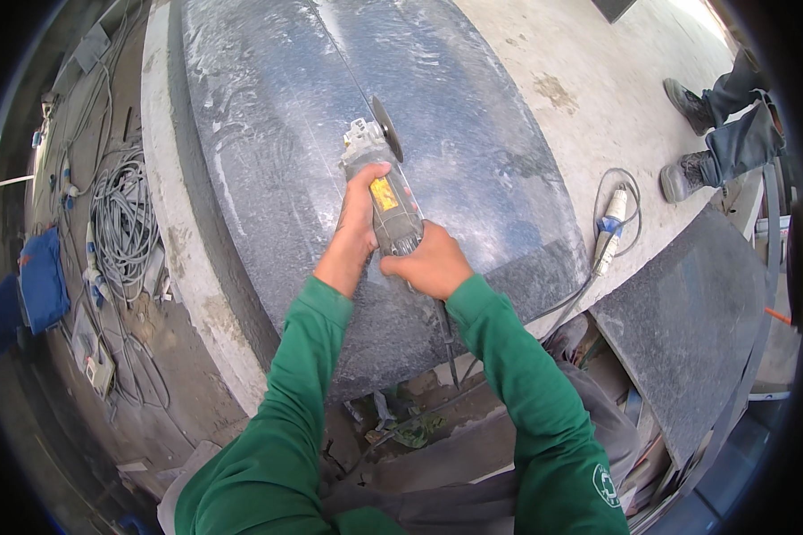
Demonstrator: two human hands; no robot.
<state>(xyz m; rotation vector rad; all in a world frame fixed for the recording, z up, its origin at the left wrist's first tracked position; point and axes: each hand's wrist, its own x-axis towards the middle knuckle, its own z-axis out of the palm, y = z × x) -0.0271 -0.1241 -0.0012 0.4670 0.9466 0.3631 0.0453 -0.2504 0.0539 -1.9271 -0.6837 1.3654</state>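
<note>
Both hands hold a dusty grey angle grinder [385, 198] over a dark stone slab [491, 160]. My left hand [357, 223] wraps the front of its body, thumb on top beside a yellow label. Around the rear end, where the cord comes out, my right hand [433, 260] is closed. The round cutting disc [386, 129] stands on edge at the right of the grinder's head, in line with a thin straight cut [343, 58] running toward the far edge. Whether the disc is spinning or how deep it sits, I cannot tell. Pale dust covers much of the slab.
A blue-and-white plug connector [609, 234] with its cable lies right of the slab. Another person's shoes [684, 178] stand at the far right. Coiled grey cable [125, 223] and a blue cloth-like item [45, 278] are at left. A second dark slab [687, 330] leans at lower right.
</note>
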